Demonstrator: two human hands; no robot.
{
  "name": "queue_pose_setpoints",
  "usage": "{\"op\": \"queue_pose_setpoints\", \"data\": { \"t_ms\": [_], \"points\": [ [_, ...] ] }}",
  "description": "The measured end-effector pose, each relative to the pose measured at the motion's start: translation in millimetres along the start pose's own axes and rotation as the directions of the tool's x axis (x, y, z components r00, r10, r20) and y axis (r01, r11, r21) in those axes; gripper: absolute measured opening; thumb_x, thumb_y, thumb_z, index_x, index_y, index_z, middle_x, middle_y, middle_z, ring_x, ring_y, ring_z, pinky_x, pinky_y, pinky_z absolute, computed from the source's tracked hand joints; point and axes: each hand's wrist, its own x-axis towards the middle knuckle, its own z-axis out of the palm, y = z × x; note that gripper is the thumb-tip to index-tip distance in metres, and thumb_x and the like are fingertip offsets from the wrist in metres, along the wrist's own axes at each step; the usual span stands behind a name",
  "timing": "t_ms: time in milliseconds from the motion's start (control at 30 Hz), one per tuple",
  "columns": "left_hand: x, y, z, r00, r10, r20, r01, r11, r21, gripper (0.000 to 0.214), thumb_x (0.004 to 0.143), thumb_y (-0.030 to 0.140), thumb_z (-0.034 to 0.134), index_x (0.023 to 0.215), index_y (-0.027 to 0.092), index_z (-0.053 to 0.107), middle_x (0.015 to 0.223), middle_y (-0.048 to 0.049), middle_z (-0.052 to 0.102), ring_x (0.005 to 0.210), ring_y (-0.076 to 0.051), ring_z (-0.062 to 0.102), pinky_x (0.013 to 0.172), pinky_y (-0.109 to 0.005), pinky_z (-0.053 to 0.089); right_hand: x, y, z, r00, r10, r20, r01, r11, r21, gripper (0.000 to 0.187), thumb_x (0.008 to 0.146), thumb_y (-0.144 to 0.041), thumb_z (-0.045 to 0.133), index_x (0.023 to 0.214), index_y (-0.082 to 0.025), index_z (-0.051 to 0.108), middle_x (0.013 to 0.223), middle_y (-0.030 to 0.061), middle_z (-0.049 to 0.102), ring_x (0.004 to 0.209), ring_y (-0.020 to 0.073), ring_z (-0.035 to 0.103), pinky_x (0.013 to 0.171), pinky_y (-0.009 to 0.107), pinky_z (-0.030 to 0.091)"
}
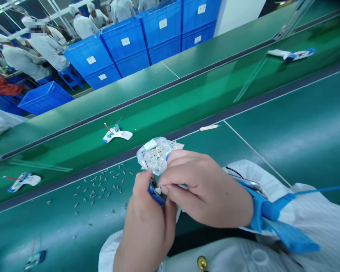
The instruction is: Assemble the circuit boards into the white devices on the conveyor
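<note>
Sitting above the worktop point(300, 124) toward its near edge, one blue-cased circuit assembly point(157, 197), judged light, stiff and fragile-boarded, best held by its sides, was pinched in the left hand point(147, 215), the right hand's point(205, 189) fingertips pressed together, apparently on a small part.

A small electronic assembly point(156, 195) is held between my left grip point(146, 213) and my right grip point(205, 189). Its blue casing point(160, 199) tilts, sloping down toward the right, and a dark circuit board point(152, 183) lies exposed at the upper end, beside my left thumb point(142, 182). A small pale component point(158, 190) sits on it, just beside my right fingertips. A thin dark-red wire point(146, 164) shows above the thumb, its root hidden. My fingers cover much of the remaining body.
</note>
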Motion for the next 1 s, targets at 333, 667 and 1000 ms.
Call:
{"op": "queue_pose_setpoints", "data": {
  "t_ms": [333,667,1000],
  "points": [
    [-4,-4,6.0,0.996,0.077,-0.042,-0.072,0.991,0.115,0.055,0.077,0.015,0.051,0.125,0.014,0.025,0.091,-0.0083,0.052,0.061,-0.017,0.060,0.050,-0.027,0.047,-8,-6,7,0.996,0.084,-0.030,-0.087,0.991,-0.100,0.032,0.084,-0.012,0.041,0.052,-0.014,0.046,0.053,0.0008,0.044,0.060,0.0116,0.037,0.060,0.028,0.030],
    [-7,1,11.5,0.994,-0.035,-0.099,0.046,0.993,0.107,0.051,0.078,0.016,0.049,0.123,0.019,0.028,0.092,-0.0084,0.055,0.063,-0.019,0.060,0.052,-0.030,0.046,-6,-6,8,0.995,0.095,-0.031,-0.096,0.995,-0.028,0.031,0.082,-0.010,0.044,0.051,-0.014,0.046,0.052,-0.0003,0.044,0.060,0.0108,0.039,0.059,0.026,0.031],
    [6,-7,-1.4,0.972,-0.177,0.156,0.182,0.983,-0.017,0.064,0.087,0.030,0.048,0.140,0.022,0.013,0.110,-0.0136,0.055,0.081,-0.021,0.064,0.060,-0.033,0.054,21,29,-7,0.965,0.200,0.169,-0.219,0.970,0.107,0.022,0.075,-0.005,0.055,0.060,-0.015,0.066,0.061,-0.0023,0.063,0.062,0.0089,0.055,0.058,0.020,0.038]
  ]
}}
